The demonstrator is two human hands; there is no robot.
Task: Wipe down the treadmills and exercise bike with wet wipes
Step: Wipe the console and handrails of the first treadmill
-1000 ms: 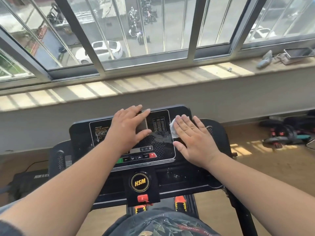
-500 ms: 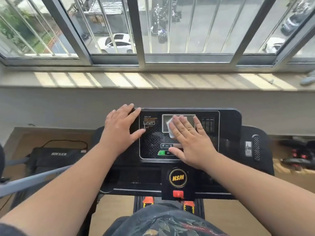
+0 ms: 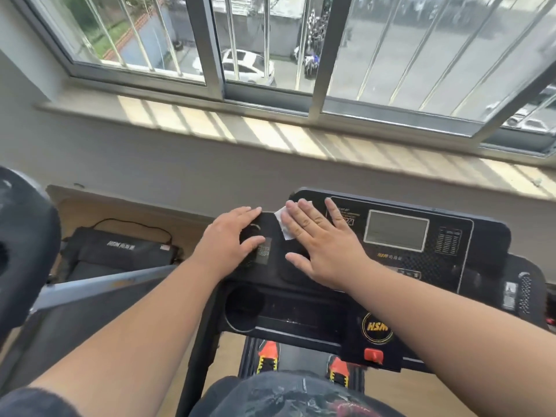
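You press the wet wipe (image 3: 282, 225) flat-handed with your right hand (image 3: 325, 248) left of the treadmill console's (image 3: 487, 236) screen (image 3: 396, 230), open left hand (image 3: 230, 246) bracing beside; sweep outward next.

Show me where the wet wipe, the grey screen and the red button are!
wet wipe (image 3: 284, 225): head view, white corner showing beside the right hand's fingers.
grey screen (image 3: 396, 230): head view, middle of the display.
red button (image 3: 373, 355): head view, its front face under the HSM logo.

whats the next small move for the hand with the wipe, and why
Probably slide the right hand, pressing the white wet wipe flat on the black treadmill console, leftward over the speaker-grille corner. The left hand rests on that corner, so it would likely need to lift clear first.
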